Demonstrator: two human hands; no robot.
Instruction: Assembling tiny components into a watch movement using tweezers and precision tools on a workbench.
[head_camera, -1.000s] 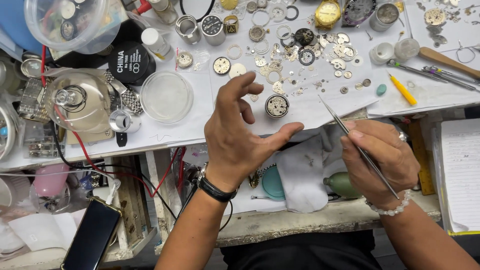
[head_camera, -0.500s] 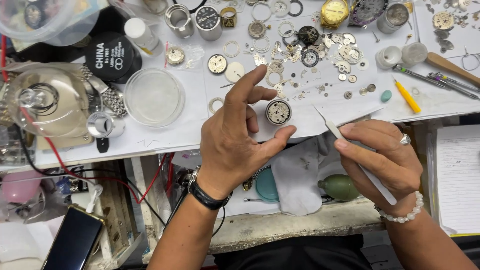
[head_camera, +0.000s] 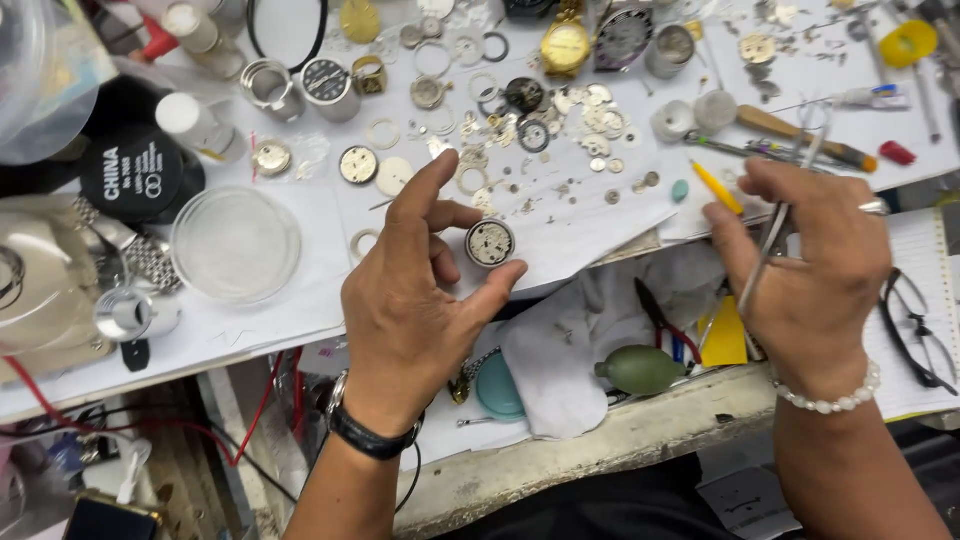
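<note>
Starting at the left edge: a black round lid (head_camera: 135, 178) and a clear shallow dish (head_camera: 235, 243) sit on the white paper covering the surface (head_camera: 300, 310), with nothing touching them.

Moving in, the left hand (head_camera: 410, 310), with a black strap at the wrist, is raised over the front edge of the surface. It has the small round watch movement (head_camera: 490, 243) pinched by its rim, thumb below and curled fingers (head_camera: 440, 215) on the far side. The index finger points up, clear of the pale face. The movement is held just above the paper, face up to the camera.

Behind it lies a dense scatter of tiny wheels, rings and plates (head_camera: 560, 130), and a gold watch (head_camera: 566, 45) sits further back. Below the surface edge, a white cloth (head_camera: 570, 350) drapes down beside a green rubber blower (head_camera: 640, 368).

Further right, a yellow-handled tool (head_camera: 717, 187) lies on the paper, just beside the right hand (head_camera: 810, 270). That hand, with a ring and a bead bracelet, is closed around slim metal tweezers (head_camera: 770, 245). Thumb and forefinger press the shaft and the tips point back up toward the tools. The tips are well apart from the movement, and I can't tell whether they hold anything.

This looks like the hold-and-inspect stage: the movement is presented and the tool is ready but not on it. The next move calls for the tweezers to swing round tips-first to the face, a steady pinch on the rim, and a very light touch. Spectacles (head_camera: 915, 325) lie at the far right, unused.
</note>
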